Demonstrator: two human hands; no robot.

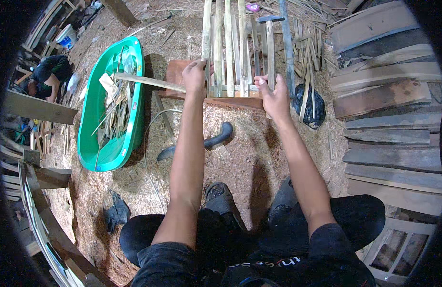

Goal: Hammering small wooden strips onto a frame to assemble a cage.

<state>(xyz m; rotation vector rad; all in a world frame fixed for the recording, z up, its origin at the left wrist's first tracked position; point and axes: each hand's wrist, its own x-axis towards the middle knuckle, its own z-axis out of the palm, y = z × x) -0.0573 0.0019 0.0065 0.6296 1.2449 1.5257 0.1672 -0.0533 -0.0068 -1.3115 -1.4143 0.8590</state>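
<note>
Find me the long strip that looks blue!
The bluish strip just right of the hammer; the slats by the left hand look pale brown instead.

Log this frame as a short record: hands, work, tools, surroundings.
left hand: gripping the slatted wooden frame at its near left corner
right hand: at the near right corner, closed around the handle of the hammer, head pointing away
support: reddish-brown board under the frame's near end
left side: green tub holding wood scraps; another person beyond
right side: black bag, then rows of planks
ground: dark curved object, kind unclear
</note>
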